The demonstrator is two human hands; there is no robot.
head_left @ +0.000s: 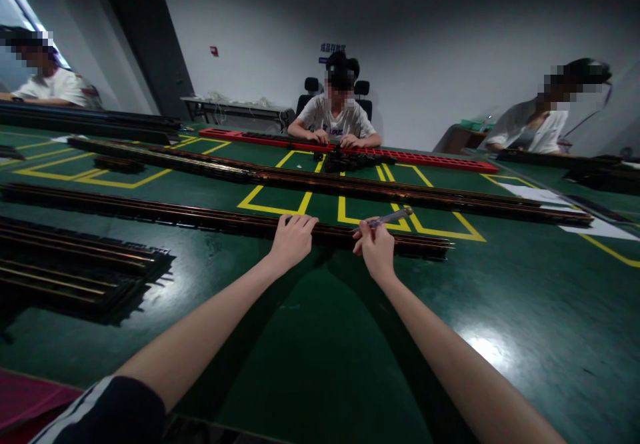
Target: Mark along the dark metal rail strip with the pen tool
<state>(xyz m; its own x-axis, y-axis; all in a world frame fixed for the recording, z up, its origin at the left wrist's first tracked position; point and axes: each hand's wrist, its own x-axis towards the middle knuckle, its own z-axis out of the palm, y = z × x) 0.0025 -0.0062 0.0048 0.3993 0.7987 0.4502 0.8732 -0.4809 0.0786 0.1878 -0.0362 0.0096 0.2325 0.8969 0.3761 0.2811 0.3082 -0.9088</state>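
Observation:
A long black rail with copper-coloured strips (215,219) lies crosswise on the green table in front of me. Over its far edge curl the fingers of my left hand (293,243), which holds it from above. My right hand (379,252) is closed around a slim pen-like tool (395,218) with a greyish, see-through barrel. The tool's rear end points up and to the right; its tip is hidden by my fingers. This hand is just above the rail, near its right end, and I cannot tell whether it touches it.
Another long rail (360,187) lies farther back. Several shorter rails (75,267) are at left. Yellow tape lines mark the green table (320,364). Across from me a person (336,114) works at a red slotted rail (440,161); other people sit left and right. White papers (533,194) lie at right.

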